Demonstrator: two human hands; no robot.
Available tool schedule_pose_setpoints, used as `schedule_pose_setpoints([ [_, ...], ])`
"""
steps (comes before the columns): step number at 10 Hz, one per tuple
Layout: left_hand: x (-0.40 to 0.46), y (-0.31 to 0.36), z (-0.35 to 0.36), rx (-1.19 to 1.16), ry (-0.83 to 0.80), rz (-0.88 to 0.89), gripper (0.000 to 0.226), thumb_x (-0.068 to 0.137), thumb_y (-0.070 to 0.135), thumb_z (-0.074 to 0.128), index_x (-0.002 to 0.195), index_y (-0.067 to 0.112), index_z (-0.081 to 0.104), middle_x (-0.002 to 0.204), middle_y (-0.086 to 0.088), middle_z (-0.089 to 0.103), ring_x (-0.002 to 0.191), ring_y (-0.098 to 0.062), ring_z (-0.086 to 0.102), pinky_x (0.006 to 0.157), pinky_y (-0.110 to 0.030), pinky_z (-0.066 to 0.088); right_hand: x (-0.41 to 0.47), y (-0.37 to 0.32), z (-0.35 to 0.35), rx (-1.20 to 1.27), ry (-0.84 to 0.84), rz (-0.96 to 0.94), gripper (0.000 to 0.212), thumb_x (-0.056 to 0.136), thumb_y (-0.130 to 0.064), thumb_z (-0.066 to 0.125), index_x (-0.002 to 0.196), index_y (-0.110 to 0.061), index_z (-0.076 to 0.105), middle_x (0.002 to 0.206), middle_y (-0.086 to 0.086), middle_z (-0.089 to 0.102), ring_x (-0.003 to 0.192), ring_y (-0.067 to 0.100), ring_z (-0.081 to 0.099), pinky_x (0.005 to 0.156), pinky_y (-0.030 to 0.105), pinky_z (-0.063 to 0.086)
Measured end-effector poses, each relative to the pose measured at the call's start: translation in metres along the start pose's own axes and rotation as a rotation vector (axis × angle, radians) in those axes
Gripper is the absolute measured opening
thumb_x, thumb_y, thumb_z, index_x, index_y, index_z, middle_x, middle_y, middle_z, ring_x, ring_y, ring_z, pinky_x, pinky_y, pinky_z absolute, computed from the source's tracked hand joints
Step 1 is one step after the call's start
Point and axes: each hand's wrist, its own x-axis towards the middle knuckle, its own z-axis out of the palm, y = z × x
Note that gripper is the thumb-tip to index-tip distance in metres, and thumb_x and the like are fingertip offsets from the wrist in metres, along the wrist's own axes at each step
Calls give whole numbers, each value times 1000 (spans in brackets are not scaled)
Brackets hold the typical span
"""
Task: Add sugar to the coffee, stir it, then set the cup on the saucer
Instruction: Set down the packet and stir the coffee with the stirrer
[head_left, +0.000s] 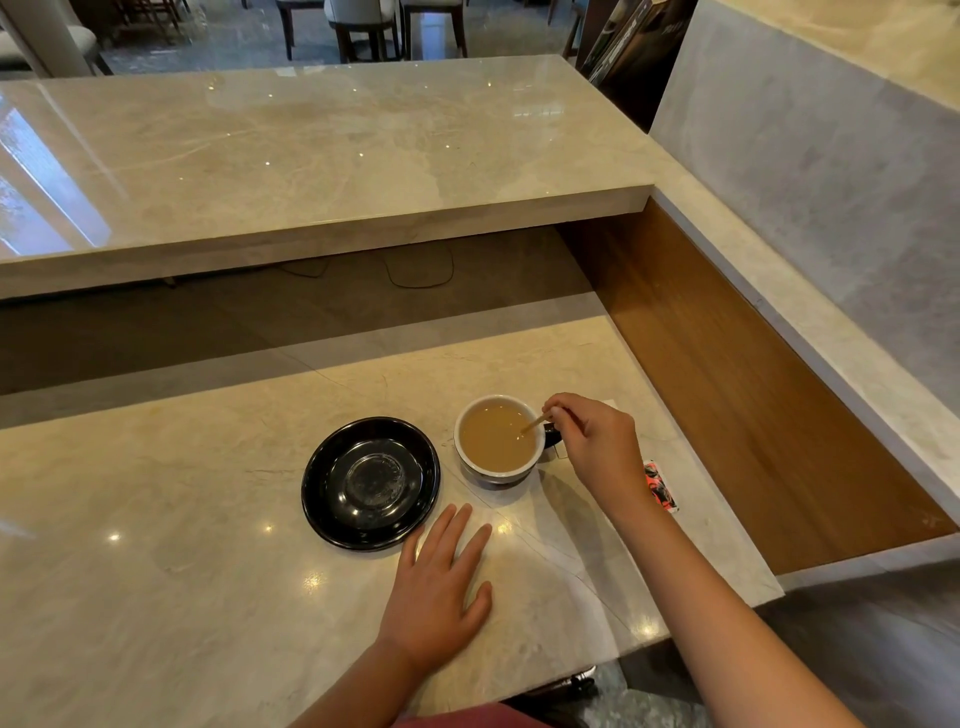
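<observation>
A cup (470, 465) with a white inside and dark outside stands on the marble counter, full of light brown coffee (496, 439). Its dark handle points right. My right hand (597, 441) is just right of the cup, fingers pinched on a thin wooden stir stick (535, 423) whose tip dips into the coffee. An empty glossy black saucer (322, 499) lies left of the cup, a small gap apart. My left hand (441, 587) rests flat on the counter in front of the saucer and cup, fingers spread, holding nothing.
A red and black packet (661, 486) lies on the counter to the right, partly behind my right wrist. White paper (608, 402) peeks out behind my right hand. A raised marble shelf (322, 156) runs across the back, and a wooden panel (727, 374) walls the right side.
</observation>
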Motion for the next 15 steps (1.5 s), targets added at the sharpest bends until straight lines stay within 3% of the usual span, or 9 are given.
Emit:
schedule_pose_setpoints([
  [2, -1, -2, 2, 5, -9, -7, 58, 90, 50, 32, 144, 30, 27, 156, -2, 15, 141, -15, -4, 110, -39, -9, 2, -4, -13, 26, -85, 85, 16, 86, -1, 55, 81, -8, 69, 77, 10, 72, 71, 18, 65, 66, 19, 49],
  [3, -1, -2, 2, -2, -8, -2, 58, 89, 49, 34, 143, 28, 30, 155, -3, 19, 141, -17, 1, 109, -39, -7, 1, -4, -13, 105, -107, 149, 18, 85, 1, 55, 79, -8, 70, 77, 9, 71, 73, 19, 68, 69, 24, 55],
  [4, -1, -1, 0, -2, -3, 2, 57, 88, 47, 37, 142, 26, 35, 153, -6, 26, 140, -21, 9, 108, -39, -4, -2, -4, -5, 304, -89, 259, 26, 85, 4, 54, 72, -12, 70, 73, 12, 70, 68, 21, 68, 59, 16, 56],
  [6, 0, -1, 0, 1, -3, -2, 56, 88, 46, 39, 140, 26, 38, 151, -7, 29, 140, -23, 14, 108, -40, 0, -7, -5, 23, 506, 93, 432, 21, 88, 0, 54, 78, -13, 68, 82, 22, 72, 72, 25, 68, 71, 32, 58],
  [8, 0, -1, 0, 0, -1, 0, 56, 87, 46, 40, 139, 25, 39, 151, -7, 31, 139, -23, 17, 107, -41, 3, -7, -8, 27, 310, 204, 294, 19, 88, -4, 53, 81, -12, 68, 77, 5, 70, 74, 19, 67, 73, 33, 56],
  [11, 0, -1, 2, -6, 5, 3, 57, 87, 46, 39, 139, 25, 39, 151, -7, 31, 139, -23, 16, 107, -40, 2, -5, -13, -5, -77, -40, -24, 15, 87, -1, 53, 84, -5, 66, 76, 13, 71, 69, 26, 63, 66, 34, 50],
  [13, 1, -2, 1, 0, 10, -4, 57, 87, 45, 40, 140, 26, 37, 152, -7, 28, 140, -21, 13, 108, -40, -2, -4, -20, -15, -54, -136, 39, 17, 86, 0, 53, 81, -5, 68, 70, 7, 68, 52, 4, 57, 53, 2, 40],
  [14, 0, -2, 1, 0, 7, -2, 57, 87, 44, 44, 141, 26, 36, 152, -7, 28, 140, -21, 12, 108, -39, -3, -5, -22, -15, 67, -150, 122, 19, 85, 1, 54, 80, -7, 70, 72, 5, 68, 60, 6, 63, 58, 5, 49],
  [15, 0, -1, 1, -2, 7, 2, 57, 87, 44, 44, 141, 26, 36, 152, -7, 28, 140, -21, 12, 108, -39, -3, -7, -20, -10, 200, -119, 195, 19, 86, 1, 54, 81, -7, 70, 75, 8, 70, 68, 16, 68, 64, 18, 57],
])
